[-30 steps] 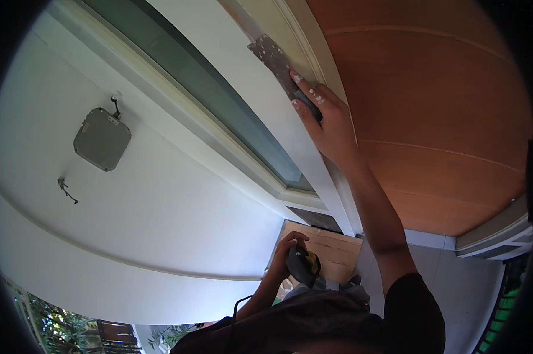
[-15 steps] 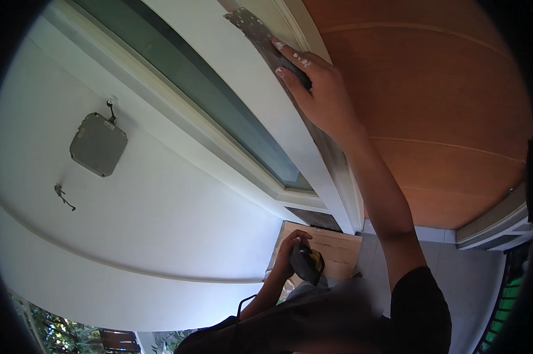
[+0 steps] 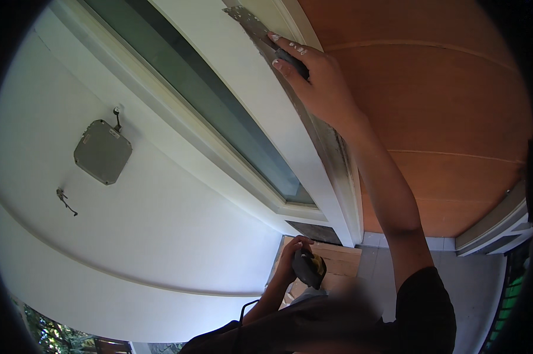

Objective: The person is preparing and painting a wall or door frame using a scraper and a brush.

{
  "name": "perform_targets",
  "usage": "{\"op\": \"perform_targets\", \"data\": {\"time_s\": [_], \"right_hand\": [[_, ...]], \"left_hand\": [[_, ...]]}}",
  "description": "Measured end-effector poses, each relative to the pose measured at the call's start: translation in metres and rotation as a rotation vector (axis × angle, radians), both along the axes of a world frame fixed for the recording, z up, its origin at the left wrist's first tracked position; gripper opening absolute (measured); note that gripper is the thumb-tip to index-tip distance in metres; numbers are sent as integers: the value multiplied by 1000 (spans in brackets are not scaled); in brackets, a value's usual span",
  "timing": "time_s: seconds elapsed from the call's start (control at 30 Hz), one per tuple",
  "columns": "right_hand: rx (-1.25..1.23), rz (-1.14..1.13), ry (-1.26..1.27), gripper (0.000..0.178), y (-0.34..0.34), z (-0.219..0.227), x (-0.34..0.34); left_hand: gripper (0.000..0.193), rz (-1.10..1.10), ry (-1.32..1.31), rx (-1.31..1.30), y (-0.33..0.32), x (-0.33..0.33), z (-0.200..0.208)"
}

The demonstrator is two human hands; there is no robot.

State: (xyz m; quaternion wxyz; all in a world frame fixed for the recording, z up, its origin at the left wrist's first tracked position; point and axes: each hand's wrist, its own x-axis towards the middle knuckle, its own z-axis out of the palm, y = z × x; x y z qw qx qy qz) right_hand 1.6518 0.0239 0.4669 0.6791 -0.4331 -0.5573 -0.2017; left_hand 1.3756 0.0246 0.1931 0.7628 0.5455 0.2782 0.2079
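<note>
At twelve o'clock, the right hand (image 3: 322, 74) is gripping a putty knife (image 3: 261, 33) along the white frame (image 3: 243, 76), ideally pressing its blade (image 3: 248, 21) flat; at five, the left hand (image 3: 287, 259) is grasping a black-and-yellow tool (image 3: 309, 269).

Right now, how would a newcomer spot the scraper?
Find the big orange-brown panel at upper right, then the pale frame along its left edge. The right hand there holds the scraper. Its flat grey blade is flecked with white, unlike the rounded dark-and-yellow object in the left hand.
</note>
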Motion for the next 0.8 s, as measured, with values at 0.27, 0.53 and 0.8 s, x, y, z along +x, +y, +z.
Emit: {"op": "perform_targets", "data": {"time_s": [0.27, 0.53, 0.8], "right_hand": [[-155, 110, 263, 42, -46, -97, -40], [-732, 412, 565, 39, -92, -298, -180], [-840, 454, 684, 29, -119, -311, -204]], "left_hand": [[32, 46, -21, -50, 1, -15, -18], [44, 35, 42, -155, -26, -30, -18], [41, -117, 204, -14, -31, -62, -18]]}}
